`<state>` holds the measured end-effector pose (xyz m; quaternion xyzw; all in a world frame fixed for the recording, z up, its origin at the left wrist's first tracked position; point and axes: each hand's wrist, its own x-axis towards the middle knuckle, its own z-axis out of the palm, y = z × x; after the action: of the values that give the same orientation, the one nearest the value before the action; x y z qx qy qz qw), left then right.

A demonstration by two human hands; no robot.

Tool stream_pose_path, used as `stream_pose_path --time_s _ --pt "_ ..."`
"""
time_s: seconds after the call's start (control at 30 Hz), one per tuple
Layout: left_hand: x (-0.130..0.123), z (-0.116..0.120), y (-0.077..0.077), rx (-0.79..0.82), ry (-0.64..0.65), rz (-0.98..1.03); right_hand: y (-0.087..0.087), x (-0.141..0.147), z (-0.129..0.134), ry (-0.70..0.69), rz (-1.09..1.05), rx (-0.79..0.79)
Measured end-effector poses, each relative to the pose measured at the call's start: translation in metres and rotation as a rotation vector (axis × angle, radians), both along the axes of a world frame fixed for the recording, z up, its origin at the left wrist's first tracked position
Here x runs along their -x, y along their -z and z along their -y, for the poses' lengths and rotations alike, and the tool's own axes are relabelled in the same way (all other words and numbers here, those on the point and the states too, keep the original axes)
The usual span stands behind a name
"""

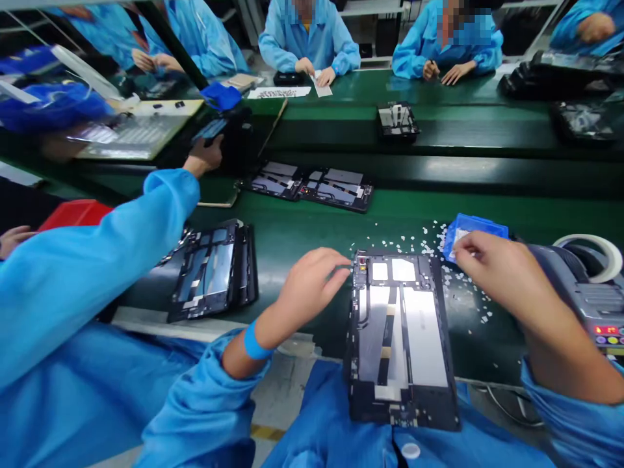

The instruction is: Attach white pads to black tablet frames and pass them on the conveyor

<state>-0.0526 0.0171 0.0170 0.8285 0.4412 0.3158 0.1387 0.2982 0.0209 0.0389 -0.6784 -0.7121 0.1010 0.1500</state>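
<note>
An opened tablet (424, 338), with its inner parts and dark flat cables exposed, lies in front of me over the bench edge and my lap. My left hand (312, 283) is beside its upper left corner, thumb a little apart from the curved fingers; whether the fingertips touch the frame I cannot tell. On the right, my right hand (497, 263) hovers at a small blue tray (480, 224), its thumb and forefinger pinched together. Whatever sits between those fingertips is hidden. Small white pieces (431, 244) are scattered on the green bench around the tray.
Stacked tablets (207, 270) lie at left, two more (336, 188) farther ahead. A grey dispenser (580, 279) with a tape roll (597, 257) stands at right. A co-worker's sleeve (97, 253) reaches across from the left. Other people sit across the green conveyor (453, 133).
</note>
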Motion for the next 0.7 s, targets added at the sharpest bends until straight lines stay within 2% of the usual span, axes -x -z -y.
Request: stream_pose_path --time_s 0.07,0.13,0.2,0.27,0.53,0.7 --pt "0.000 -0.006 0.003 -0.111 0.079 -0.127 -0.010 0.040 -0.003 -0.125 -0.164 0.077" --pt "-0.003 -0.010 0.006 -0.161 0.107 -0.203 -0.015 0.078 -0.012 -0.233 -0.230 0.175" --pt "-0.005 -0.010 0.009 -0.174 0.104 -0.235 -0.014 0.107 -0.022 -0.295 -0.211 0.238" --pt "-0.006 -0.009 0.010 -0.187 0.102 -0.245 -0.010 0.124 -0.031 -0.316 -0.156 0.266" --pt "-0.002 -0.004 0.019 -0.217 0.132 -0.321 -0.002 0.134 -0.040 -0.309 0.015 0.280" --pt "-0.004 -0.005 0.015 -0.252 0.121 -0.405 -0.001 0.135 -0.045 -0.341 0.074 0.299"
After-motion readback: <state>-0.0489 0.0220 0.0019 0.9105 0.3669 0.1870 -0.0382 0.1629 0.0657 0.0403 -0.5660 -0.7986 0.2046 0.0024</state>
